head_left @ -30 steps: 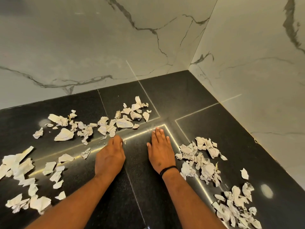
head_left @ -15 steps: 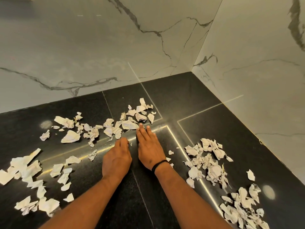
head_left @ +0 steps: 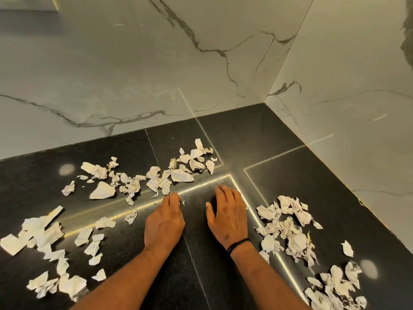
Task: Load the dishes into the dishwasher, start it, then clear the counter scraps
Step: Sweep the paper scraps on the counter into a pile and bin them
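Two hands are laid palm-down on the black counter (head_left: 223,276), side by side and a little apart. The left hand (head_left: 164,222) is rested with its fingers bent forward and nothing is seen held in it, though its fingertips are turned away and their grip cannot be told for certain. The right hand (head_left: 230,214) is spread flat, fingers straight and thumb out, with nothing gripped; a black band (head_left: 238,244) is worn at its wrist.

Torn paper scraps are scattered over the counter in loose groups: one band (head_left: 156,177) just beyond the left hand's fingertips, one heap (head_left: 288,229) just beside the right hand, one spread (head_left: 44,238) at the left edge and one pile (head_left: 335,289) at the lower right (cut off by the frame). No container is shown holding any of them.

Marble wall panels (head_left: 134,74) are met by the counter at a corner.
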The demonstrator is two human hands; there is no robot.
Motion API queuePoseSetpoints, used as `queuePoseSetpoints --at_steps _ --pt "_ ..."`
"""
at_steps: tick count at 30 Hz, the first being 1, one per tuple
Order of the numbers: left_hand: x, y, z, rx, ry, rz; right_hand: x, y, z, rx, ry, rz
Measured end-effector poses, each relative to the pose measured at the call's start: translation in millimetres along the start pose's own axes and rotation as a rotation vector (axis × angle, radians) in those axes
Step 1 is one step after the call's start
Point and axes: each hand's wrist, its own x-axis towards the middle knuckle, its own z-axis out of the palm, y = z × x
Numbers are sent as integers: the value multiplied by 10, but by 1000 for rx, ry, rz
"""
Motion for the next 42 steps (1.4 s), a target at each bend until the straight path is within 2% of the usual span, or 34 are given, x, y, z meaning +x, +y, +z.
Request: queuePoseSetpoints --at_steps 4,7,10,15,17,20,24,26,29,34,37,39,42 --pt "5 2 -5 22 20 21 540 -48 4 5 -235 -59" --pt "14 2 -12 26 21 29 666 -11 6 32 -313 -38" --pt "14 -6 -2 17 14 20 403 139 70 -13 -275 12" --pt "16 -14 11 -15 5 -6 0 254 55 -62 80 144" --pt "17 -9 15 -7 8 -3 94 174 49 -32 135 151" --pt "18 -4 12 0 11 -1 387 -71 69 11 76 4" --pt "16 -10 17 5 13 -3 704 -325 113 21 -214 -183" --pt "16 -7 16 11 6 -3 729 -303 127 25 -300 -168" --pt "11 -6 13 10 7 2 556 -149 92 37 -275 -56" --pt "16 -10 17 1 -5 3 185 95 37 30 32 109" --pt "13 -8 7 -3 -5 -1 373 82 -23 -33 115 140" --pt "15 -6 3 -4 -5 0 640 13 -76 -50 82 101" --pt "24 -6 7 15 0 -3 1035 -111 -37 23 -140 -6"
